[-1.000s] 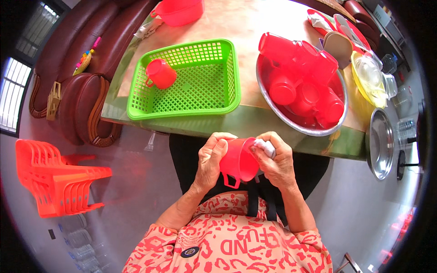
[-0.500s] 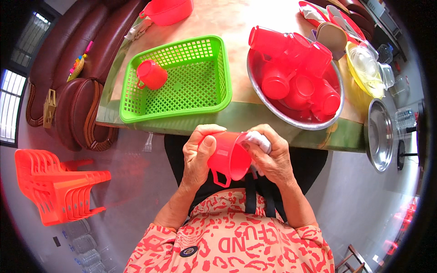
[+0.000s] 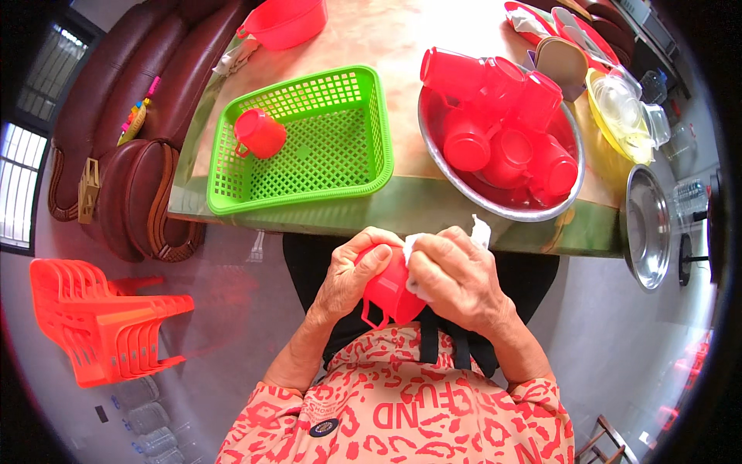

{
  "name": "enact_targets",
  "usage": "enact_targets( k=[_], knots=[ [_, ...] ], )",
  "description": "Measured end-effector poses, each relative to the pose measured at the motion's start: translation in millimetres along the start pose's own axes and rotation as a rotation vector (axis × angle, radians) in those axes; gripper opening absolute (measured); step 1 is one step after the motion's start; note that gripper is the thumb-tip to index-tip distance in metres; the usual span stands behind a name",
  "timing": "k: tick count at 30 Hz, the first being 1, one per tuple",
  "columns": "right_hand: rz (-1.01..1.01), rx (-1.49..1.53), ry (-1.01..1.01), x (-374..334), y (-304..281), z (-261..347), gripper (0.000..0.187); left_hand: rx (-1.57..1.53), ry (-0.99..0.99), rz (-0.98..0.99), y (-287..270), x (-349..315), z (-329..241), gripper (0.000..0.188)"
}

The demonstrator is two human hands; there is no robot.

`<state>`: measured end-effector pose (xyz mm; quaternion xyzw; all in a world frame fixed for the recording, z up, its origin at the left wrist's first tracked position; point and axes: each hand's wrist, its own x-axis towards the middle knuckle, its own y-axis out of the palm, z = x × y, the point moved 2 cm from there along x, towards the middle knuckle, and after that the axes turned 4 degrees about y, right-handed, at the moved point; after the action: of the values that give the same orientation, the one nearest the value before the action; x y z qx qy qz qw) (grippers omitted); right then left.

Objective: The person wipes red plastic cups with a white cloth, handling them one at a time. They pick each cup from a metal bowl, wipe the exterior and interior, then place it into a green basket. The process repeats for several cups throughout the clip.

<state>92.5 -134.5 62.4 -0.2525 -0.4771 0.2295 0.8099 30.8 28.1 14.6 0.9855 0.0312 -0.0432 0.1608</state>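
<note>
My left hand (image 3: 352, 280) is closed around a red plastic mug (image 3: 393, 288), held tilted over my lap with its handle pointing down. A white cloth (image 3: 418, 272) is bunched in my right hand (image 3: 462, 280) and pressed against the mug's mouth, which it partly covers. Beyond my hands on the table stands a green plastic basket (image 3: 309, 199) with one red mug (image 3: 260, 133) lying inside, toward its left end. To the right of that is a round metal bowl (image 3: 456, 185) heaped with several red mugs (image 3: 510, 155).
A red basin (image 3: 286, 27) and a crumpled cloth (image 3: 236, 57) lie at the table's far left. Along the right are a yellow basin (image 3: 603, 116) with clear plastic containers and a metal basin (image 3: 648, 228) at the edge. Stacked orange chairs (image 3: 100, 309) stand at lower left.
My right hand has come over the mug's mouth with the cloth, now covering more of the opening. The mug has tipped and sits slightly lower; my left hand still grips it.
</note>
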Motion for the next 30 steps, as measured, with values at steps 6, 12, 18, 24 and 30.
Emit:
enact_targets(
  k=[6, 12, 18, 24, 30],
  knots=[
    [-0.105, 0.396, 0.501, -13.5, 15.5, -21.4, 0.020, 0.156, 0.407, -0.081, 0.1, 1.2, 2.2, 0.033],
    [-0.021, 1.178, 1.250, -40.7, 32.5, -14.6, 0.007, 0.377, 0.634, -0.143, -2.2, 2.7, 7.0, 0.052],
    [0.004, 0.763, 0.876, -37.5, 19.1, -28.6, 0.008, -0.081, 0.203, -0.063, -8.7, 9.5, 9.8, 0.079],
    [-0.016, 0.500, 0.634, -29.5, 21.7, -33.0, 0.010, 0.188, -0.091, 0.058, -13.0, 10.3, -3.6, 0.059],
    [0.023, 0.724, 0.941, -38.4, 30.6, -29.7, 0.013, 0.105, 0.139, -0.118, -4.4, 6.0, 10.0, 0.054]
  ],
)
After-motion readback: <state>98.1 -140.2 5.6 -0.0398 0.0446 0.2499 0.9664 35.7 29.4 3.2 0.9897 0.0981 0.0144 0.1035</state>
